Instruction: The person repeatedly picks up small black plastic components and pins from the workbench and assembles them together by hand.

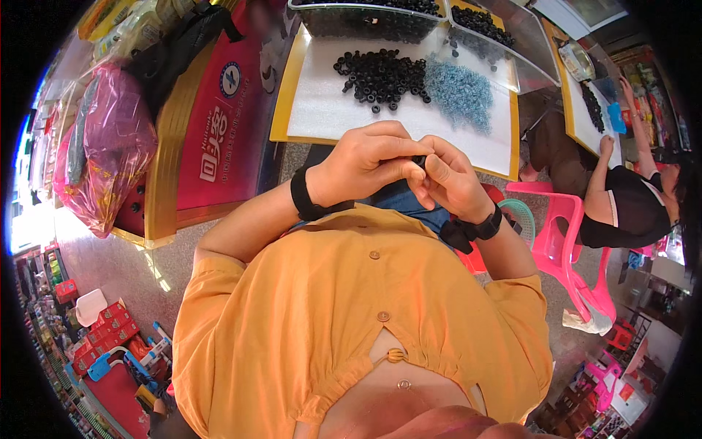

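Observation:
My left hand (365, 162) and my right hand (459, 179) meet in front of my chest, just off the near edge of a white-topped board with a yellow rim (285, 124). Pinched between the fingertips of both is a small black part (419, 159), mostly covered by the fingers. Beyond them on the board lies a heap of small black ring-like parts (384, 77). Touching its right side is a spread of small clear bluish pieces (459, 94). A clear plastic box (373, 28) of black parts stands behind the heap.
Another clear box (493, 45) sits at the board's far right. To the left are a pink display case (227, 132) and a pink plastic bag (110, 146). At the right, a person in black (632, 205) works at another board beside a pink chair (559, 241).

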